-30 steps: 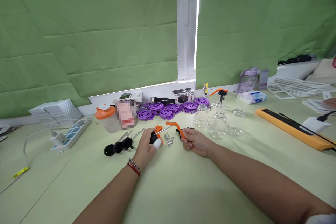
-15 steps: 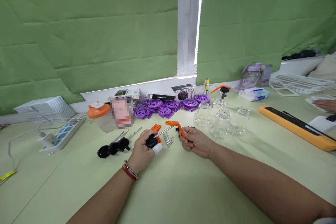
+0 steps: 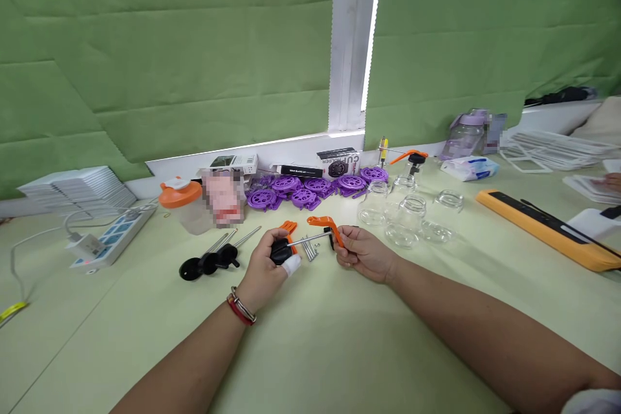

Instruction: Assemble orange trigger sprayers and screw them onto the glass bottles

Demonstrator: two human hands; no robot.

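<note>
My left hand (image 3: 264, 272), a white wrap on one finger, is closed around a black knob-like part (image 3: 280, 251). From that part a thin metal rod (image 3: 312, 237) points right, its end at the bent orange crank handle (image 3: 325, 223). Whether the rod passes into the handle cannot be told. My right hand (image 3: 365, 253) pinches the lower end of this handle. Between the hands lie short metal pins (image 3: 309, 250) and more orange pieces (image 3: 290, 228), partly hidden. Left of my left hand rest several black parts with metal rods (image 3: 208, 264).
Several glass jars (image 3: 405, 226) stand right of my hands. Purple wheel-shaped pieces (image 3: 305, 198) line the back, near an orange-lidded cup (image 3: 180, 197). A power strip (image 3: 116, 239) lies left, an orange-and-black case (image 3: 543, 226) right. A co-worker's hand (image 3: 614, 181) shows at the right edge.
The rod in my left hand has swung downward and right, from the handle's upper left end to near its bend. Both hands keep their hold. The co-worker's hand has shifted right.
</note>
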